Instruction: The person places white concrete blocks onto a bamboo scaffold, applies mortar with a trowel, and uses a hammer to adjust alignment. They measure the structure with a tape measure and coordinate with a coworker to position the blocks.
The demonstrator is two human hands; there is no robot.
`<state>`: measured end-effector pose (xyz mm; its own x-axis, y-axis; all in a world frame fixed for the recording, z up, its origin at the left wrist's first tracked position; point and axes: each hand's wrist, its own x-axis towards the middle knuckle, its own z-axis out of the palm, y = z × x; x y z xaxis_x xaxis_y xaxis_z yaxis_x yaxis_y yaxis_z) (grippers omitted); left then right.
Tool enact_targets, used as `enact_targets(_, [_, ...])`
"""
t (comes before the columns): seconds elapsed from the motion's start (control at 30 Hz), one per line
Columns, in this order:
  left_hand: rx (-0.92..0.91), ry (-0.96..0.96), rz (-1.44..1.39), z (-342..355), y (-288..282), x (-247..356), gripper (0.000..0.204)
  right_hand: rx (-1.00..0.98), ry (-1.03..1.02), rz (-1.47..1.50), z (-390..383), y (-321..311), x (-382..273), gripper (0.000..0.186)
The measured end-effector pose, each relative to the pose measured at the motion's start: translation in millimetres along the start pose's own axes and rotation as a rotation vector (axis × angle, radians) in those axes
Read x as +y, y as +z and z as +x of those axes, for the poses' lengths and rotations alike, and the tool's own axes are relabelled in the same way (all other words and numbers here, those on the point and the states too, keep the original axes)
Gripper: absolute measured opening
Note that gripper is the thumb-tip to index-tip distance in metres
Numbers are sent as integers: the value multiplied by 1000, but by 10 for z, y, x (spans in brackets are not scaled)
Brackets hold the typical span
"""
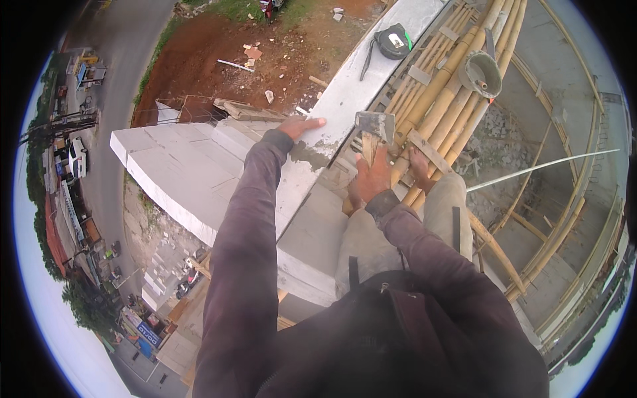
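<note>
My left hand [300,126] lies on top of the pale block wall [345,99], beside a patch of grey mortar [312,155]. Its fingers are stretched out and hold nothing. To the right, my right hand [373,174] is closed around the wooden handle of a tool with a broad grey metal head [375,124]. The head is close to the wall's right edge; whether it touches the wall I cannot tell. Farther along the wall top lies a black tape measure [393,42] with a strap. My bare feet are on bamboo poles [458,99] below.
A mortar-smeared bucket [480,74] with a tool in it sits on the bamboo. Large white blocks [186,159] are stacked left of the wall. A thin pale rod [544,170] slants across the right. The ground and a road [123,99] lie far below.
</note>
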<state>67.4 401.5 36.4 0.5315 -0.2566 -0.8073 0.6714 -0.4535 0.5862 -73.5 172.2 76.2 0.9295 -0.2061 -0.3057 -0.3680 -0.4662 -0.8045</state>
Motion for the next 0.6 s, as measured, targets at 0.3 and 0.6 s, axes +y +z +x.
enact_targets(0.3, [787,315,321,-753,413,-535,77,-180,-261,-385,638,-86,-414,44])
enact_targets(0.6, [1064,-73,548,-1882,1024,-1503,84,-24,-357,-447,1559,255,-763,51])
